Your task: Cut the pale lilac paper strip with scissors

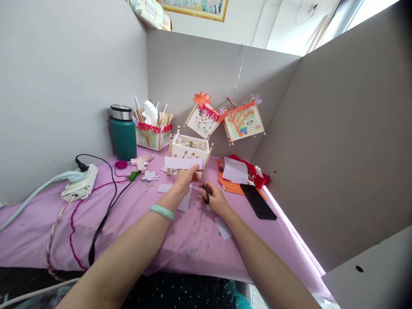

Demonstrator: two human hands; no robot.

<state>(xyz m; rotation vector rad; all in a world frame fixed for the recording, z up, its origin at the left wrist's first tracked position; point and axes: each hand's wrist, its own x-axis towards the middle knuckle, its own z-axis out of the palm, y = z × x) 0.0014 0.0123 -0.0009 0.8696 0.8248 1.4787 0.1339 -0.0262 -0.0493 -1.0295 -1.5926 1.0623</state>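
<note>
Head view — scissors point(204, 185) cutting paper strip point(183, 163).

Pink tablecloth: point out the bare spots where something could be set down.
Pink tablecloth: bare patches lie between the black cable and the left hand, and along the near edge below the phone. Crowded at the back around the green flask, paper lanterns and orange paper.

text: none readable | lanterns point(244, 122): painted trees and flowers only, no words | framed picture point(196, 6) above lanterns: too small to read | phone point(258, 201) below lanterns: screen dark
</note>
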